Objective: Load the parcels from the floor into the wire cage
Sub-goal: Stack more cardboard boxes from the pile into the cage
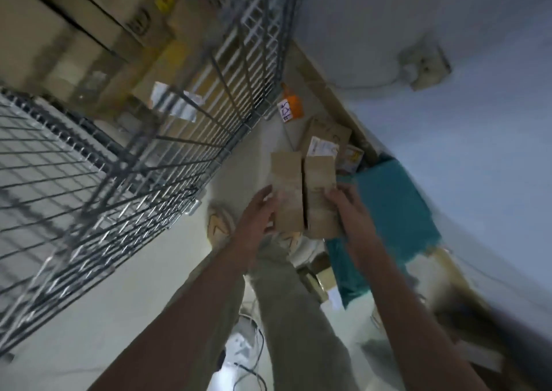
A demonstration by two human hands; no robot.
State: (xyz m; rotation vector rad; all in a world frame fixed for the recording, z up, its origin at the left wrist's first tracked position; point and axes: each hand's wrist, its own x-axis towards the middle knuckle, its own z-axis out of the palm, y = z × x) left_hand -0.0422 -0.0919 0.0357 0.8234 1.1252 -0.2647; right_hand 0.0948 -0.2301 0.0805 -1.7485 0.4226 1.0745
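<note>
A: Start at the left; what fills that side?

B: The wire cage (125, 163), its grey mesh panels tilted across the view; behind the mesh, stacked cardboard boxes (74, 26), one with a yellow sticker and one with a white label; all of it blurred.

A: And the ground beneath?

B: A pale, smooth floor (119, 286) running from the cage's foot towards the wall; a pale shoe (218, 223) stands on it just beside the cage, with the person's light trousers below it in the picture; some dark cables lie near the bottom edge.

A: The hands?

B: The left hand (257, 211) presses its fingers, spread flat, on the left side of two brown parcels (304, 193) held side by side, touching each other; the right hand (346, 208) clamps the right side, fingers curled round the edge; the pair is held above the floor, to the right of the cage and outside it.

A: Further right?

B: More parcels on the floor (325, 143) beyond the held pair, one with a white label; an orange tag (291, 105) by the cage's corner; a teal bag (394, 211) against the skirting; then a light blue-grey wall (448, 151) with a beige socket box (425, 63) fixed on it; a brown skirting strip runs along its foot.
</note>
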